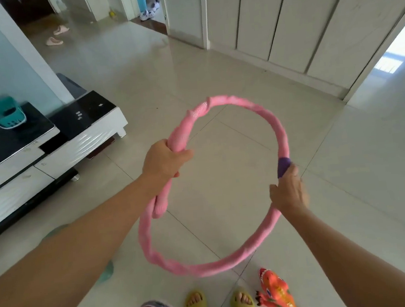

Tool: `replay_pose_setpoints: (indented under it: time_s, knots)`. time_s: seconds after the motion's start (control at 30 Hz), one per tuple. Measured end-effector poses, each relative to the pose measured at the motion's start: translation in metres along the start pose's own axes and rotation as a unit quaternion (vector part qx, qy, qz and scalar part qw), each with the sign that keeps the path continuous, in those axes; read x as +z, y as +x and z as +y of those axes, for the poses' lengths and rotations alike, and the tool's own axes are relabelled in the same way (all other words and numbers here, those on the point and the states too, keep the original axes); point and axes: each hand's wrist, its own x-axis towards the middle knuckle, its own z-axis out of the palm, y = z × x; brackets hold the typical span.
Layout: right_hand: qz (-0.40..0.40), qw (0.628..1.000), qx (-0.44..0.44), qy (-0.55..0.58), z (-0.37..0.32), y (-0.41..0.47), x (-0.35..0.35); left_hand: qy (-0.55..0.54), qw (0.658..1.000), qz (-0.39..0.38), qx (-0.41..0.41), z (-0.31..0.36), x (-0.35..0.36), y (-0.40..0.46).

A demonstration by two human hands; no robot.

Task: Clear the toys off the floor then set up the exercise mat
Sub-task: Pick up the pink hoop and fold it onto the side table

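Open tile floor (214, 82) ahead; low TV cabinet (46, 149) blocks the left, cupboards (295, 26) the right, orange toy dinosaur (276, 293) beside the feet.

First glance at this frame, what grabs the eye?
The pink hoop dominates mid-frame, held off the floor by both hands: the left hand grips its left side, the right hand its right side just below a purple segment. Next, the orange dinosaur toy lying on the tiles by the person's right yellow slipper, and a teal basket on the black-topped cabinet at left.
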Motion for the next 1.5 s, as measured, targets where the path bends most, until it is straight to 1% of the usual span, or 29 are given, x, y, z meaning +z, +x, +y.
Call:
replay_pose_setpoints:
  time_s: [0.07,0.1,0.13,0.17,0.23,0.3,0.33,0.37,0.4,0.47,0.53,0.57,0.63,0.7,0.77,0.8,0.9,1.0,1.03,1.07,1.13,1.2,1.23,1.27,1.3,1.37,1.43,1.5]
  knots:
    - [-0.021,0.998,-0.037,-0.037,0.001,0.003,-0.003,0.001,1.0,0.018,-0.011,-0.006,-0.002,0.004]
    - [-0.033,0.993,-0.073,-0.081,0.004,0.003,-0.003,0.002,0.999,0.036,-0.018,-0.009,-0.003,0.006]
    - [-0.042,0.982,-0.118,-0.142,0.007,0.003,-0.005,0.014,0.998,0.058,-0.023,-0.013,-0.004,0.01]
    - [-0.047,0.963,-0.171,-0.204,0.009,0.003,-0.007,0.029,0.996,0.084,-0.023,-0.016,-0.005,0.013]
    - [-0.056,0.909,-0.279,-0.303,0.009,0.003,-0.015,0.047,0.991,0.125,-0.014,-0.016,-0.006,0.015]
    - [-0.074,0.852,-0.378,-0.355,-0.001,0.005,-0.023,0.081,0.988,0.133,0.003,-0.012,-0.006,0.017]
    - [-0.089,0.815,-0.433,-0.376,-0.01,0.004,-0.027,0.108,0.985,0.131,0.008,-0.009,-0.007,0.017]
    - [-0.088,0.769,-0.498,-0.392,-0.019,0.003,-0.03,0.14,0.982,0.128,0.014,-0.005,-0.008,0.018]
    - [-0.066,0.718,-0.567,-0.398,-0.028,0.004,-0.031,0.171,0.977,0.124,0.019,-0.002,-0.009,0.017]
    - [-0.025,0.653,-0.666,-0.36,-0.043,0.005,-0.032,0.219,0.969,0.11,0.03,0.002,-0.01,0.015]
    - [0.013,0.605,-0.732,-0.313,-0.058,-0.001,-0.035,0.234,0.967,0.087,0.049,0.004,-0.008,0.012]
    - [0.031,0.598,-0.751,-0.28,-0.065,-0.006,-0.035,0.228,0.97,0.067,0.052,0.005,-0.004,0.009]
    - [0.067,0.599,-0.769,-0.213,-0.08,-0.016,-0.034,0.194,0.979,0.029,0.049,0.008,0.003,0.003]
    - [0.088,0.586,-0.789,-0.162,-0.089,-0.023,-0.031,0.158,0.986,-0.006,0.045,0.013,0.005,-0.002]
    - [0.118,0.552,-0.82,-0.095,-0.093,-0.023,-0.031,0.12,0.99,-0.064,0.039,0.015,0.002,-0.006]
    - [0.131,0.541,-0.828,-0.07,-0.095,-0.023,-0.033,0.093,0.991,-0.093,0.034,0.014,0.002,-0.005]
    - [0.179,0.518,-0.836,-0.016,-0.108,-0.026,-0.038,0.058,0.982,-0.177,0.02,0.018,0.003,-0.012]
    - [0.226,0.496,-0.838,0.012,-0.127,-0.039,-0.036,0.006,0.97,-0.243,-0.015,0.024,0.007,-0.019]
    - [0.231,0.494,-0.838,0.017,-0.131,-0.041,-0.036,0.004,0.96,-0.282,-0.004,0.025,0.006,-0.023]
    - [0.23,0.497,-0.836,0.016,-0.134,-0.042,-0.037,-0.02,0.948,-0.319,-0.015,0.03,0.004,-0.029]
    - [0.221,0.505,-0.835,0.008,-0.134,-0.039,-0.039,-0.064,0.932,-0.353,-0.054,0.036,0.002,-0.038]
    - [0.208,0.522,-0.827,-0.004,-0.133,-0.039,-0.043,-0.113,0.926,-0.349,-0.084,0.037,-0.002,-0.047]
    - [0.202,0.543,-0.815,-0.01,-0.131,-0.039,-0.045,-0.129,0.925,-0.345,-0.092,0.035,-0.001,-0.047]
    - [0.193,0.575,-0.795,-0.01,-0.128,-0.039,-0.046,-0.154,0.918,-0.353,-0.094,0.034,0.0,-0.049]
    - [0.175,0.617,-0.768,-0.009,-0.124,-0.039,-0.046,-0.168,0.908,-0.373,-0.087,0.031,0.003,-0.048]
    - [0.121,0.708,-0.696,-0.016,-0.114,-0.039,-0.045,-0.162,0.906,-0.385,-0.071,0.028,0.006,-0.048]
    - [0.052,0.786,-0.615,-0.027,-0.102,-0.039,-0.044,-0.157,0.906,-0.389,-0.067,0.029,0.01,-0.05]
    - [-0.028,0.842,-0.539,-0.027,-0.094,-0.04,-0.044,-0.17,0.907,-0.379,-0.066,0.03,0.016,-0.053]
